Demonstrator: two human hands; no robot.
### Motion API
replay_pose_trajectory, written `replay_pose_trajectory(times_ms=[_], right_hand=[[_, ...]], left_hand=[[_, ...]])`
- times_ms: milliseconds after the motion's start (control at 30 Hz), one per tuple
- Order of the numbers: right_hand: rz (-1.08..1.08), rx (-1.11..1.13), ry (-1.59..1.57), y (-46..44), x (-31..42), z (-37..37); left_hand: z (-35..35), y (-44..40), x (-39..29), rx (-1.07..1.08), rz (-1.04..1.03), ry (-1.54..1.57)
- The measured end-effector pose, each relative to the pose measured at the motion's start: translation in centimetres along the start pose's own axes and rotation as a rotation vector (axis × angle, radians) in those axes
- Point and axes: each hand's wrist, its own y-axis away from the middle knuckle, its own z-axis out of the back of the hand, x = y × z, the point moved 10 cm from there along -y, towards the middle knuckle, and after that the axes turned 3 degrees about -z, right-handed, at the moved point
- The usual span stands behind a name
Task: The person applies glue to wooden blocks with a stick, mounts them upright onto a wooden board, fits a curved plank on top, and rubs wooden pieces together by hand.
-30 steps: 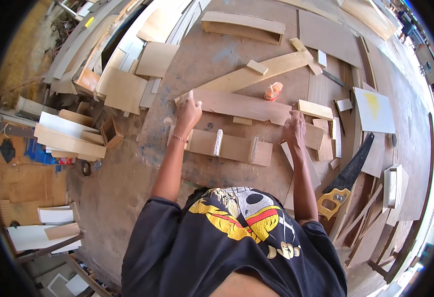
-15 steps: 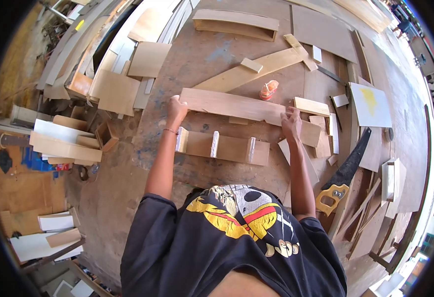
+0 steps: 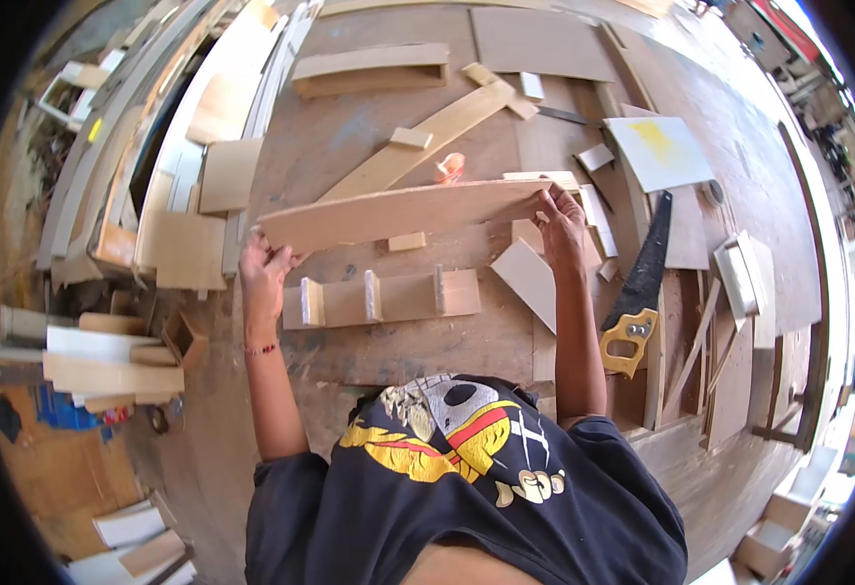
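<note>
A long thin wooden board is held up lengthwise between both my hands, its broad face turned partly toward me. My left hand grips its left end, fingers closed at the lower corner. At the opposite end, my right hand pinches the board near its upper corner. Below it on the table lies a plank with three upright dividers, whose top edges look white. Just behind the board shows the top of an orange-and-white container, mostly hidden.
A handsaw with a yellow handle lies to the right among offcuts. Farther back are a long narrow wooden box, a diagonal plank and a white panel with a yellow stain. Stacked boards line the left side.
The board has been lifted and tilted, its face now turned more toward me. My left hand has shifted from the board's upper corner to its lower one. The camera view has shifted too.
</note>
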Motion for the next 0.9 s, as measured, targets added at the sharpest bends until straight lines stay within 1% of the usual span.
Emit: replay_pose_trajectory(times_ms=[33, 67, 133, 167, 200, 233, 300, 367, 433, 500, 533, 633, 667, 733, 767, 800, 833, 900], right_hand=[[0.006, 0.09, -0.045, -0.2, 0.2, 0.4], [0.033, 0.111, -0.057, -0.5, 0.2, 1.8], [0.087, 0.065, -0.055, 1.5, 3.2, 2.3], [0.123, 0.037, -0.05, 2.4, 4.6, 2.8], [0.089, 0.016, -0.057, 2.8, 4.9, 3.4], [0.103, 0.001, -0.059, 3.2, 5.4, 4.3], [0.263, 0.082, -0.148, 4.7, 7.7, 4.5], [0.291, 0.037, -0.191, 6.7, 9.1, 5.9], [0.348, 0.035, -0.221, 8.5, 10.9, 7.2], [0.428, 0.08, -0.224, 10.9, 13.1, 7.6], [0.435, 0.039, -0.19, 11.8, 13.4, 8.7], [0.475, -0.078, -0.132, 15.2, 14.3, 10.7], [0.466, -0.137, -0.137, 16.3, 14.1, 11.5], [0.478, -0.171, -0.157, 18.2, 13.8, 12.4], [0.489, -0.206, -0.176, 19.2, 13.7, 12.7], [0.486, -0.208, -0.175, 20.2, 13.8, 12.3], [0.483, -0.205, -0.173, 21.0, 13.7, 11.6], [0.436, -0.309, -0.17, 23.1, 13.0, 11.2]], left_hand=[[-0.8, 0.4, -0.9, 0.012, -0.063, -0.009], [-1.4, 0.7, -0.8, 0.037, -0.071, -0.005], [-2.6, 1.2, -1.3, 0.117, -0.16, 0.021], [-3.5, 1.4, -1.4, 0.138, -0.169, 0.028], [-4.6, 1.8, -2.3, 0.157, -0.211, 0.021], [-5.7, 2.4, -2.9, 0.175, -0.251, 0.011], [-6.6, 2.9, -2.6, 0.189, -0.243, 0.015], [-7.6, 3.5, -2.3, 0.226, -0.314, -0.095], [-9.1, 4.6, -2.5, 0.275, -0.327, -0.082], [-10.0, 5.5, -1.8, 0.304, -0.257, -0.036], [-10.7, 5.9, -1.2, 0.32, -0.231, 0.012], [-11.4, 7.4, -0.8, 0.384, -0.202, -0.017], [-11.5, 8.0, -1.0, 0.405, -0.203, -0.007], [-11.1, 9.1, -0.8, 0.444, -0.198, 0.013], [-10.9, 9.8, -0.8, 0.484, -0.191, 0.033], [-10.3, 10.5, -0.1, 0.491, -0.091, 0.03], [-9.8, 11.1, -0.3, 0.487, -0.09, 0.031], [-9.0, 12.9, -0.6, 0.532, -0.068, 0.074]])
